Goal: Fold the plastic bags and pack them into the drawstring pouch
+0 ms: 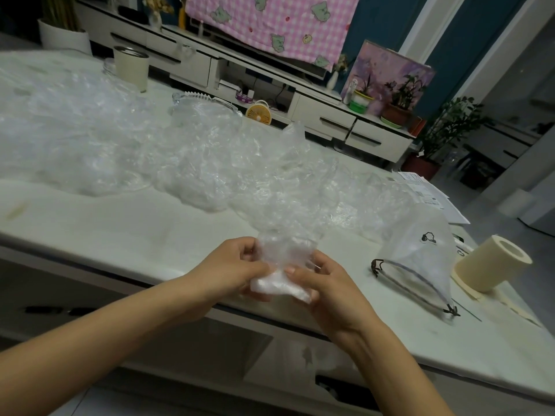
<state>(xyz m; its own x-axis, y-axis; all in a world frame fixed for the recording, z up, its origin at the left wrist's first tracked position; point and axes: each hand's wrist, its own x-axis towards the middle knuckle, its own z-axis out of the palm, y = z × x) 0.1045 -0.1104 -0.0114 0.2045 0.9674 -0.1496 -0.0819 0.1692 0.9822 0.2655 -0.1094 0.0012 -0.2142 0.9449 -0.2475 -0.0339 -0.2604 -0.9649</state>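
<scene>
While the near edge of the bench [135, 226] runs just under my wrists, I see a bare strip of top between it and the pile of plastic bags [180, 151] heaped across the middle. My left hand [234, 265] and right hand [327, 292] both pinch one crumpled plastic bag [282, 265], fingers curled round its folded lower end. The drawstring pouch [420, 256] lies to the right, apart from both hands, beside a tape roll [492, 262].

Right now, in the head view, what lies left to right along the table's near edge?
Left hand → plastic bag pinched by both hands → right hand → drawstring pouch → cream roll.
</scene>
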